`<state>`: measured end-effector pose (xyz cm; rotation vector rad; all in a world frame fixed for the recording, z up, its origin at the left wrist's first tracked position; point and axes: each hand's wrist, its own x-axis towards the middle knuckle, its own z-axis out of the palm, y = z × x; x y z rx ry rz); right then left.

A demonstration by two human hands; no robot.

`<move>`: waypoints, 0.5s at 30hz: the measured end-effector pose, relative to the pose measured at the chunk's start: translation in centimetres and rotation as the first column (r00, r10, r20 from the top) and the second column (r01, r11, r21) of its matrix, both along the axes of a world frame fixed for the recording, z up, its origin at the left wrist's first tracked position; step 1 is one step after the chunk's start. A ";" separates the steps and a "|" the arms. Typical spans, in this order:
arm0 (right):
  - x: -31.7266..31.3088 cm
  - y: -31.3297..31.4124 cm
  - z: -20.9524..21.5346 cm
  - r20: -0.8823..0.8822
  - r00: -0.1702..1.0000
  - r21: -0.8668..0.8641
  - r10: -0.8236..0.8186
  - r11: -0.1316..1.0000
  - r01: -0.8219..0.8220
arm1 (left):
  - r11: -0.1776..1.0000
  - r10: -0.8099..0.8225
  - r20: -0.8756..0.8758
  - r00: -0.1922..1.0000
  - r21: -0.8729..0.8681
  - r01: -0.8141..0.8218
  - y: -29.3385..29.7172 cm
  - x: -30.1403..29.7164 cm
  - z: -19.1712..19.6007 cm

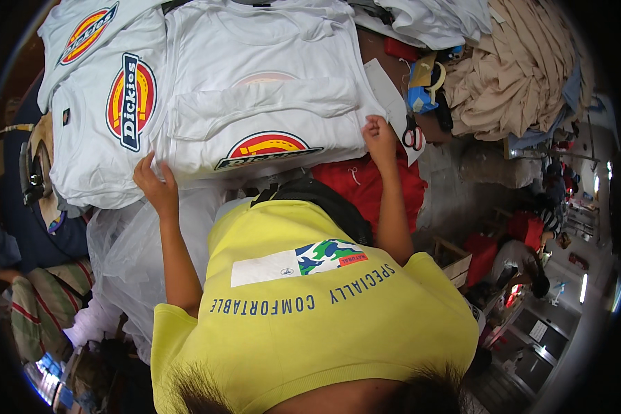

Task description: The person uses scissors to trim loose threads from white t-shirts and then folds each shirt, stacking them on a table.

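A white sleeveless shirt (214, 55) lies spread on the table before me, its lower part folded up. A red, yellow and navy printed logo shows at its near edge. With closed fingertips, my right hand (381, 143) pinches the shirt's right edge near the bottom corner. My left hand (157, 185) rests at the near left edge, thumb and fingers apart, touching the white cloth. Beside it lies another white shirt (83, 131) with the same kind of logo, overlapping the first.
Scissors (413, 135) with red-rimmed handles and a tape roll (436, 77) lie to the right. Beyond them is a heap of beige cloth (514, 69). Red fabric (400, 193) sits below my right hand, clear plastic (131, 241) below my left. An iron (33, 169) stands far left.
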<state>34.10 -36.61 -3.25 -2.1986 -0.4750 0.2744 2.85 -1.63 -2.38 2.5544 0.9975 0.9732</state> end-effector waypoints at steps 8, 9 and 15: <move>-3.6 1.0 0.2 0.089 0.994 -0.276 -0.061 0.958 0.084 | 0.967 0.130 -0.120 0.984 -0.203 -0.153 -2.3 -1.6 -2.6; -3.6 1.2 0.2 0.106 0.993 -0.306 -0.060 0.948 0.090 | 0.973 0.149 -0.203 0.968 -0.144 -0.180 -2.3 -0.9 -1.6; -2.6 1.9 -1.3 0.186 0.979 -0.324 0.078 0.946 -0.013 | 0.979 0.168 -0.303 0.938 -0.062 -0.196 -1.2 3.9 0.3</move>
